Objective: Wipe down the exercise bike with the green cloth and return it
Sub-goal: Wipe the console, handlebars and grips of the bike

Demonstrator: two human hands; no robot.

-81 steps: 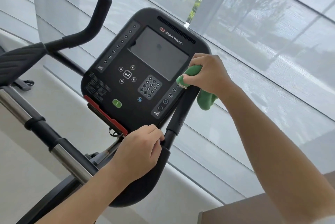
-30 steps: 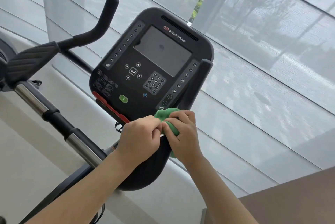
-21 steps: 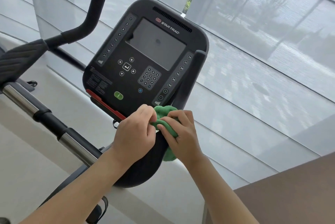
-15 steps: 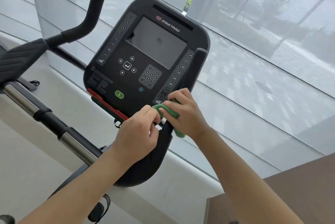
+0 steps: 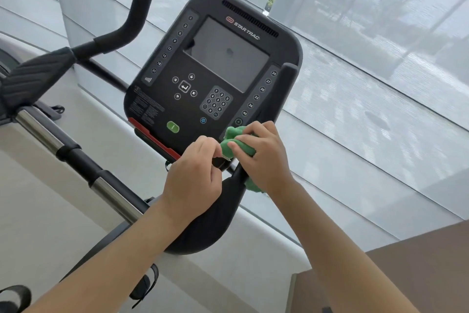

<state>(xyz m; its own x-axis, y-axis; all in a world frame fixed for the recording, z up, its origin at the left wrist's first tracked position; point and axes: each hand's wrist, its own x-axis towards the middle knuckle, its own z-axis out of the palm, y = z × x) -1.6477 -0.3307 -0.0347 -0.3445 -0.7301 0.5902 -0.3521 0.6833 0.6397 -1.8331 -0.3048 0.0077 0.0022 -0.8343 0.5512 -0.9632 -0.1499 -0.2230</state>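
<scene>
the right hand grips the green cloth, fingers and thumb curled round the bunched fabric, pressing it against the right handlebar of the exercise bike just below the console's lower right corner. a fold of the cloth hangs out under the palm on the far side of the bar. the left hand sits just beside it, fingers curled with the tips drawn in toward the thumb at the edge of the cloth; whether it actually pinches the fabric or only touches it, i cannot tell.

going from the left: a ribbed black armrest pad lies at the edge of the view, with a chrome and black handlebar tube running down and to the right below it. above the pad, the left handlebar horn bends upward to a rounded end. low in the left corner a pedal with a strap shows partly behind the left forearm.

in the middle stands the console, tilted, dark, marked star trac, with a blank screen, a number keypad, a green button and columns of numbered keys down both sides. a red strip runs along its lower edge, ending close to the left hand's knuckles.

to the right, the right handlebar rises past the console's side, upright and black. behind everything hangs a pale translucent window shade, with trees dimly visible through it. in the lower right corner is a brown surface.
</scene>
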